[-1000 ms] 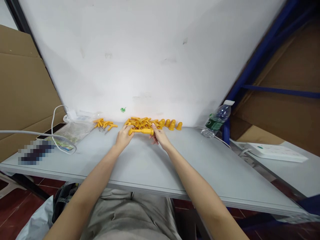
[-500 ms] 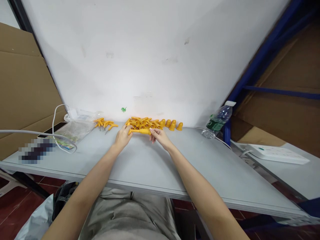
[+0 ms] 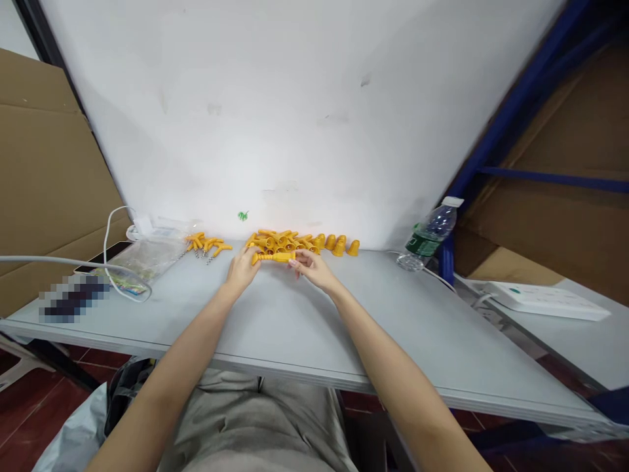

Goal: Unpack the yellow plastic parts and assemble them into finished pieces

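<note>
A yellow plastic corkscrew [image 3: 276, 257] is held level between my hands, just above the table in front of a yellow pile. My left hand [image 3: 242, 267] is closed around its left end, where the handle is partly covered by fingers. At the wider right end, my right hand [image 3: 312, 267] pinches it with thumb and fingers. No metal spiral shows on the held piece. Right behind it lie several yellow hollow pieces [image 3: 282, 240] in a heap, some with open round ends. Several yellow cup-shaped caps [image 3: 339, 247] stand right of the heap.
Yellow handles with metal spirals [image 3: 206, 245] lie left of the heap. Farther left are a clear plastic bag [image 3: 152, 257], a white cable [image 3: 105, 239] and a dark phone-like slab. A water bottle [image 3: 430, 236] leans at the right. A white wall [image 3: 295, 131] bounds the table's back.
My right fingers have shifted slightly on the corkscrew's right end, showing more of that end. My left hand keeps its hold in nearly the same place.
</note>
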`<state>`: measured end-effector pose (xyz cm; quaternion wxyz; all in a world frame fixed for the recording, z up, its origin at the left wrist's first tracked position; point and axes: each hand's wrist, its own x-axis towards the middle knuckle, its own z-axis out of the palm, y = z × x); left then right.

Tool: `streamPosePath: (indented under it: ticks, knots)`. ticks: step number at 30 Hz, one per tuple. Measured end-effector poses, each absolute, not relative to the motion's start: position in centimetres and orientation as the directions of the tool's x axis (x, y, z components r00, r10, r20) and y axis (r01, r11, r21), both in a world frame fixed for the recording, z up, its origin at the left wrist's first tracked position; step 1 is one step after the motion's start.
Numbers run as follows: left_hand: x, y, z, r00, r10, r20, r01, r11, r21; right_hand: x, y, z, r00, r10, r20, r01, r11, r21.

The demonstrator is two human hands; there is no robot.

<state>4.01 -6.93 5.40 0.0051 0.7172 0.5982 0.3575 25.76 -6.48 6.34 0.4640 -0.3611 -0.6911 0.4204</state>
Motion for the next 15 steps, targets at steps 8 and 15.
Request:
streamPosePath:
  ticks: [8, 15]
  knots:
    - [4.3, -7.0, 5.1, 0.065, 0.813, 0.579, 0.856, -0.344, 0.387, 24.7, -7.2, 7.1, -0.176, 0.979, 0.105, 0.159, 0.133, -0.978]
    - [4.6, -6.5, 4.6, 0.064, 0.799, 0.598, 0.828, -0.377, 0.415, 24.4, -7.4, 7.5, -0.062, 0.998, -0.011, 0.189, 0.001, -0.982]
